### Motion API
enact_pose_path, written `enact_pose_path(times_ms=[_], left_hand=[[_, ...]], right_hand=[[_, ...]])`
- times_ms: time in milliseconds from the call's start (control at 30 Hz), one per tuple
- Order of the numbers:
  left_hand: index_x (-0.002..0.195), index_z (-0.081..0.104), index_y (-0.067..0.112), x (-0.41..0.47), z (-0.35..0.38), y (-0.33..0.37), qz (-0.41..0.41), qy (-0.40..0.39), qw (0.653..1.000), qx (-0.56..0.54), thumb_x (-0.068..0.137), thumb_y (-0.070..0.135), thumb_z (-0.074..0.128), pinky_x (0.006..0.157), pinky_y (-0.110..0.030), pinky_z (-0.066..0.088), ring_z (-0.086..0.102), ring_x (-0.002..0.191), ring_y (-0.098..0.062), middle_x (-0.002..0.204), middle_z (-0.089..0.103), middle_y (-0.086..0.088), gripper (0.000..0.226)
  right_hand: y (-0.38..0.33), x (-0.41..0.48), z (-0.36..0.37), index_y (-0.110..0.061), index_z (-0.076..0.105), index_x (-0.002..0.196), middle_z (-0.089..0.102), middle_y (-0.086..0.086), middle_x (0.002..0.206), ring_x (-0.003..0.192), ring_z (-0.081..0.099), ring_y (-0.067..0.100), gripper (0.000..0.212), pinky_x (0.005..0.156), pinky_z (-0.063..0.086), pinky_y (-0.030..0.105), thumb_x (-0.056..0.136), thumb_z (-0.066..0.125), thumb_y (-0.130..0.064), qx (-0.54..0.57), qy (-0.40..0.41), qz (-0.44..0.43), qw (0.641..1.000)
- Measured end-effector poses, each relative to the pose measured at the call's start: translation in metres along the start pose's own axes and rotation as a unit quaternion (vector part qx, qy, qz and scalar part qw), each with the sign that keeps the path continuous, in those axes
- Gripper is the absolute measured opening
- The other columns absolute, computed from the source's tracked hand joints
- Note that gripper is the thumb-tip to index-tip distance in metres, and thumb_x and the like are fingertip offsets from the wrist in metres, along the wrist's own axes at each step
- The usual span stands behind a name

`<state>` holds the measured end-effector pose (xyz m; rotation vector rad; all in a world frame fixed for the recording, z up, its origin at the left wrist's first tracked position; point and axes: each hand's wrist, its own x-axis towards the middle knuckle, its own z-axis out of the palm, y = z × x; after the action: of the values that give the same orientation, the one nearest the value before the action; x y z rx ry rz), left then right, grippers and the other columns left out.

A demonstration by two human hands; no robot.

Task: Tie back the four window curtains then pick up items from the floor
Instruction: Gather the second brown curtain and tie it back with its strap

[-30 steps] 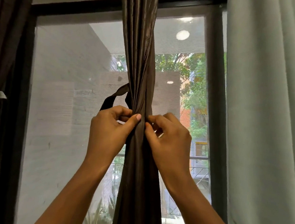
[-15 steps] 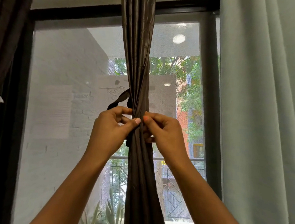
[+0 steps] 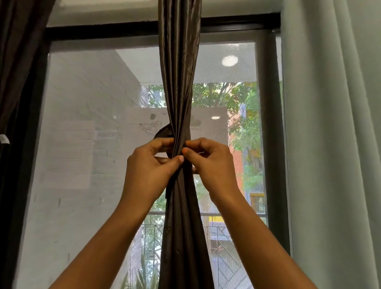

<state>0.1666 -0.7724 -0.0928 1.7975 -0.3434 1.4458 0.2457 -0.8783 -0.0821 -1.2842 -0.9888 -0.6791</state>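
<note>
A person is reaching up with both bare arms at a tall black-framed window (image 3: 125,28). A long, glossy dark brown fabric curtain (image 3: 178,86) is hanging down the middle of the pane, gathered into a narrow, rope-like bundle. At hand level, a narrow dark brown fabric tie-back band (image 3: 163,130) is looping out from behind the bundle's left side.

The left hand (image 3: 151,171) is pinching the band against the front of the bundle with its thumb and curled fingers. The right hand (image 3: 213,166) is pinching from the other side, with the two thumb tips nearly meeting. The fingers are hiding the band's ends, so it cannot be told whether a knot is forming.

The cloth is looking thin, soft and slick. It is probably light to lift but likely to slide out of a loose loop, so the best hold is probably at the pinched waist with the band drawn snug.

A darker curtain (image 3: 5,107) with a small white tag (image 3: 3,139) is hanging at the far left, seemingly cinched. A pale grey-green curtain (image 3: 343,156) is hanging loose at the right.
</note>
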Motion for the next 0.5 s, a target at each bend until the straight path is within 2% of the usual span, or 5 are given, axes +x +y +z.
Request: enact_pose_path(times_ms=[100, 200, 300, 367, 500], left_hand=[[0.094, 0.057, 0.047, 0.000, 0.000, -0.002, -0.003, 0.003, 1.000, -0.014, 0.083, 0.013, 0.073, 0.073, -0.023, 0.058, 0.071, 0.072, -0.001, 0.090, 0.065, 0.026, 0.039], [0.106, 0.062, 0.032, 0.003, -0.002, -0.004, 0.002, 0.023, 1.000, 0.013, 0.085, 0.019, 0.071, 0.071, -0.026, 0.059, 0.070, 0.069, -0.003, 0.097, 0.068, 0.017, 0.027], [0.117, 0.064, 0.024, 0.001, -0.001, -0.002, 0.035, 0.022, 0.996, 0.075, 0.087, 0.021, 0.069, 0.074, -0.021, 0.057, 0.069, 0.074, 0.000, 0.100, 0.069, 0.014, 0.031], [0.119, 0.065, 0.025, 0.000, -0.001, -0.004, 0.035, 0.000, 0.995, 0.095, 0.090, 0.019, 0.065, 0.081, -0.029, 0.057, 0.068, 0.085, -0.003, 0.102, 0.069, 0.014, 0.029], [0.119, 0.065, 0.021, 0.011, -0.014, -0.011, -0.072, -0.100, 0.992, 0.005, 0.095, 0.005, 0.054, 0.082, -0.041, 0.058, 0.069, 0.097, -0.017, 0.110, 0.072, -0.001, 0.032]], right_hand=[[-0.001, 0.003, 0.000, -0.011, 0.073, 0.094, 0.073, 0.008, 0.086, 0.080, 0.071, 0.021, 0.011, 0.068, 0.059, 0.040, 0.086, 0.066, -0.013, 0.059, -0.019, 0.038, 0.997], [-0.007, 0.008, -0.003, -0.010, 0.071, 0.093, 0.071, 0.005, 0.079, 0.068, 0.070, 0.020, 0.014, 0.056, 0.053, 0.029, 0.091, 0.062, -0.020, 0.139, -0.040, 0.080, 0.986], [-0.013, 0.017, -0.004, -0.008, 0.071, 0.090, 0.071, 0.008, 0.078, 0.063, 0.068, 0.022, 0.023, 0.055, 0.052, 0.028, 0.085, 0.068, -0.031, 0.089, -0.050, 0.072, 0.992], [-0.016, 0.023, -0.003, -0.005, 0.070, 0.093, 0.072, 0.011, 0.081, 0.059, 0.067, 0.020, 0.027, 0.051, 0.050, 0.024, 0.081, 0.073, -0.028, 0.034, -0.063, 0.062, 0.996], [-0.013, 0.032, -0.003, -0.008, 0.065, 0.091, 0.069, 0.010, 0.080, 0.059, 0.067, 0.022, 0.014, 0.042, 0.044, 0.020, 0.081, 0.073, -0.014, -0.008, -0.068, 0.068, 0.995]])
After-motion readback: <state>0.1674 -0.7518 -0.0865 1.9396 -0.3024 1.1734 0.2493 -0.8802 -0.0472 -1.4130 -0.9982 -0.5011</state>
